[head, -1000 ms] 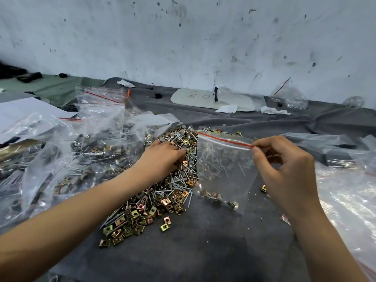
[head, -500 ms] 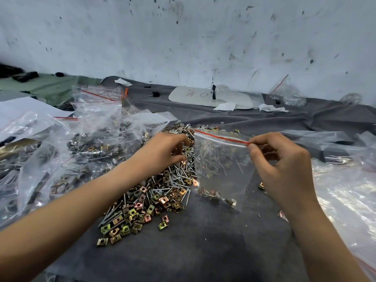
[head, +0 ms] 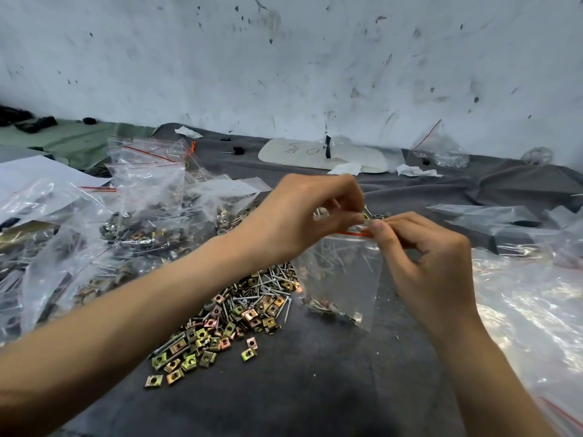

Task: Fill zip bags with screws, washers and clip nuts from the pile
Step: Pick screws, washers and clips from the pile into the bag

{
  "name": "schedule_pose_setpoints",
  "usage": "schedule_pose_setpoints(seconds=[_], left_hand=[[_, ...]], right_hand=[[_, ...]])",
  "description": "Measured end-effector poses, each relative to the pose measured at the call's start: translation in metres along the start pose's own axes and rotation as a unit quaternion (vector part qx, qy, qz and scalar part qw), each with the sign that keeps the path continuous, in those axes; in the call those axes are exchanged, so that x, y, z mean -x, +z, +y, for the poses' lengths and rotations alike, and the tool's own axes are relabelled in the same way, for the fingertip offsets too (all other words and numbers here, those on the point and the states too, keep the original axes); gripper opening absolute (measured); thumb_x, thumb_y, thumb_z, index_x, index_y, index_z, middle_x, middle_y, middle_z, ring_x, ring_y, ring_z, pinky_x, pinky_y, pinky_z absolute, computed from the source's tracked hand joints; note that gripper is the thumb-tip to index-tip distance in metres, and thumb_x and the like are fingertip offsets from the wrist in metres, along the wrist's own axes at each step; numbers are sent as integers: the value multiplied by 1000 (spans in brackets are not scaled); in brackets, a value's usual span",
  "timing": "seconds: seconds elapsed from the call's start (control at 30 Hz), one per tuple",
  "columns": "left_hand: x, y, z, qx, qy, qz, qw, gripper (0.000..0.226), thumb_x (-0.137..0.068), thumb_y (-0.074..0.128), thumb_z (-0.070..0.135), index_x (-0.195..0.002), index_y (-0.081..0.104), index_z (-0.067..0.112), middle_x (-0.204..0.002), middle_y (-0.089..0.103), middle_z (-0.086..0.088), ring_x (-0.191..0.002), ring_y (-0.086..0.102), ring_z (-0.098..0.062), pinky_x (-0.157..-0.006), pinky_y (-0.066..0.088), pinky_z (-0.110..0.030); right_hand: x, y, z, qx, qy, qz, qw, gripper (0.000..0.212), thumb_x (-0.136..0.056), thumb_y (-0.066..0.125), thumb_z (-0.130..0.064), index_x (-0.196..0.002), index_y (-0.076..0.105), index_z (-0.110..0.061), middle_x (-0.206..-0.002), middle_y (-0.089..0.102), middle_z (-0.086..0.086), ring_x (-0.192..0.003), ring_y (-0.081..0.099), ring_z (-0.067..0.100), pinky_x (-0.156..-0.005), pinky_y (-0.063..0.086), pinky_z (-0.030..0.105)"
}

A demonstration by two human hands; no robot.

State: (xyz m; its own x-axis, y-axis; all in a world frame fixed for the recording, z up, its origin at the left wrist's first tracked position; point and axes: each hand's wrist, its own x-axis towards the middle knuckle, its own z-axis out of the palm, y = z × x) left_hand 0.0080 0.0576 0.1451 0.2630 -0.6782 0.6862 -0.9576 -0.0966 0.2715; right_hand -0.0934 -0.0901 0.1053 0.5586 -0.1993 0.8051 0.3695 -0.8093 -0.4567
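Observation:
A small clear zip bag (head: 342,279) with a red zip strip hangs above the grey cloth, a few screws and nuts lying in its bottom corner. My right hand (head: 422,263) pinches the bag's top edge at the right end of the strip. My left hand (head: 303,216) hovers at the bag's mouth, its fingertips curled round small hardware pieces that are mostly hidden. Below and to the left lies the pile (head: 239,313) of brass-coloured clip nuts, long screws and washers. My left forearm crosses above the pile's left part.
Several filled zip bags (head: 145,200) are heaped at the left. Crumpled clear plastic (head: 530,310) covers the right side. A white board (head: 315,152) and another bag (head: 438,149) lie at the back by the scuffed wall. Grey cloth (head: 284,392) spreads in front.
My left hand has lifted off the pile and moved right and up to the bag's mouth. My right hand still holds the bag, whose top is now bunched between both hands.

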Motion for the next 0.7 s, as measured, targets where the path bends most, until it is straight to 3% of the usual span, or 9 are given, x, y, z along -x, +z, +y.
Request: schedule_pose_setpoints(seconds=[0.07, 0.23, 0.33, 0.43, 0.5, 0.57, 0.7], left_hand=[[2, 3, -2, -16, 4, -11, 1000, 15, -84, 72, 19, -89, 66, 6, -77, 64, 12, -73, 62, -5, -67, 41, -4], [1, -1, -3, -71, 1, -21, 997, 18, -94, 58, 25, -101, 67, 11, -81, 73, 5, -72, 67, -8, -65, 49, -21], [3, -11, -5, -25, -22, 35, 999, 18, -98, 51, 20, -103, 66, 12, -84, 73, 6, -73, 67, -3, -69, 52, -24], [5, -17, -21, 39, -103, 114, 987, 15, -98, 49, 16, -100, 63, 18, -82, 71, 5, -71, 67, -6, -69, 53, -24], [9, -14, -42, -9, -179, 62, 982, 14, -98, 51, 14, -106, 62, 18, -80, 70, 5, -71, 66, -9, -71, 54, -26], [24, -8, -62, -88, -241, -44, 965, 20, -97, 55, 16, -116, 60, 15, -84, 67, 4, -77, 64, -15, -73, 50, -26], [58, 0, -86, -176, -222, -172, 943, 17, -89, 64, 11, -106, 68, 10, -102, 68, -6, -95, 62, -23, -86, 45, -32]], right_hand=[[0, 2, 0, -4, 2, 2, 1000, 22, -88, 58, -18, -79, 73, -5, -72, 65, 0, -65, 56, 9, -58, 43, 20], [-3, -2, 2, -6, 1, 9, 1000, 24, -89, 57, -18, -78, 72, -4, -71, 63, -1, -63, 55, 10, -56, 42, 18], [-3, -1, 3, -9, 6, 15, 1000, 25, -90, 56, -19, -79, 73, -3, -70, 65, 1, -60, 58, 13, -55, 44, 27], [-2, -1, 5, -6, 9, 18, 1000, 27, -91, 55, -20, -80, 73, -3, -70, 65, 2, -60, 59, 14, -55, 44, 25], [-1, -2, 7, -7, 13, 22, 1000, 28, -91, 55, -21, -80, 73, -3, -70, 65, 2, -60, 58, 13, -55, 44, 24], [1, -3, 8, -11, 16, 23, 1000, 28, -91, 56, -21, -80, 74, -2, -70, 65, 3, -60, 58, 15, -55, 43, 24], [0, -1, 8, -10, 15, 21, 1000, 30, -92, 55, -22, -80, 73, -2, -69, 65, 5, -60, 58, 20, -54, 42, 28]])
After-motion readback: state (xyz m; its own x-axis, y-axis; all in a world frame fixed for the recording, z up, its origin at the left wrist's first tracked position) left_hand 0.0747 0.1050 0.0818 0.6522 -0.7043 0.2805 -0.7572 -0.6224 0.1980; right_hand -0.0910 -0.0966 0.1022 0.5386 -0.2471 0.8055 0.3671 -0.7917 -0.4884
